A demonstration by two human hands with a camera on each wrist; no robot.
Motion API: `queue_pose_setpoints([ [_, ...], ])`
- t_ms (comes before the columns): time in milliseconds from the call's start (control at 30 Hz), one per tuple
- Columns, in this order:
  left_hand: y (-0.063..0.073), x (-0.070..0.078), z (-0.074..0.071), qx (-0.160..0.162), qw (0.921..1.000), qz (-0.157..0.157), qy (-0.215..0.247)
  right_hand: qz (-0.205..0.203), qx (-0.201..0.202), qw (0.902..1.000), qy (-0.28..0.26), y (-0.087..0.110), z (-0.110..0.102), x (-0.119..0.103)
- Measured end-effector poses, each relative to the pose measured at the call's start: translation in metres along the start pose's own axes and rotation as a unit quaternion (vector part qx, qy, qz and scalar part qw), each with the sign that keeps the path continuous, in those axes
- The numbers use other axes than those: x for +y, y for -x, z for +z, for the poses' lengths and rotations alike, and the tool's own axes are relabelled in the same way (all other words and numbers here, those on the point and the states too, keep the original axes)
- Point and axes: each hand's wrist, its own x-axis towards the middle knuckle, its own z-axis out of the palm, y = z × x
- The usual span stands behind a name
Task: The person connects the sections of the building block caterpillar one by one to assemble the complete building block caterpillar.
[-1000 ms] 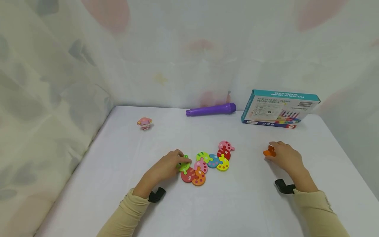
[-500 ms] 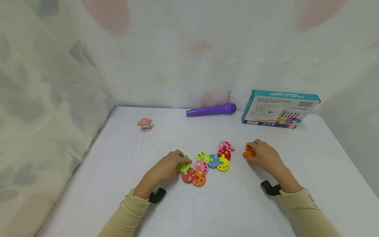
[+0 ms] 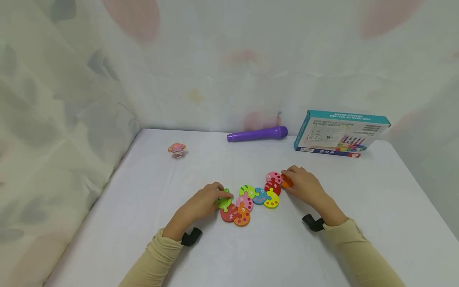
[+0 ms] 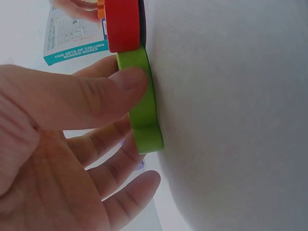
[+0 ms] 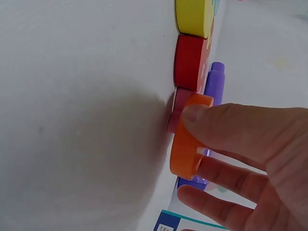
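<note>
A chain of round, numbered puzzle pieces lies on the white table, forming a caterpillar with a green head piece at its left end. My left hand holds that head piece, thumb on its edge in the left wrist view. The red piece marked 2 joins it. At the chain's right end are a red piece marked 8 and a pink piece marked 9. My right hand pinches an orange puzzle piece between thumb and fingers, close beside the pink piece and overlapping it in the right wrist view.
A purple toy microphone lies along the back of the table. Right of it stands a bead-set box with a teal edge. A small pink figurine is at the back left. Patterned cloth hangs behind.
My right hand has carried the orange piece leftward across the table to the pink end of the chain. My left hand stays on the green head piece.
</note>
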Motion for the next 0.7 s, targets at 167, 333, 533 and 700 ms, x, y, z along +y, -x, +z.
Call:
queue_pose_setpoints([
  [167, 0.000, 0.001, -0.002, 0.002, 1.0000, 0.001, -0.003, 0.004, 0.000, 1.0000, 0.002, -0.002, 0.000, 0.000],
  [333, 0.000, 0.002, -0.003, 0.004, 1.0000, -0.001, -0.004, 0.012, -0.017, 0.9998, 0.006, -0.003, 0.002, 0.000],
  [533, 0.000, 0.000, -0.003, -0.001, 1.0000, -0.001, 0.003, 0.019, -0.022, 0.9996, 0.001, -0.001, -0.002, 0.002],
  [700, 0.002, -0.003, -0.003, -0.028, 0.9993, -0.005, 0.024, 0.011, 0.006, 0.9999, -0.002, 0.003, -0.010, 0.004],
])
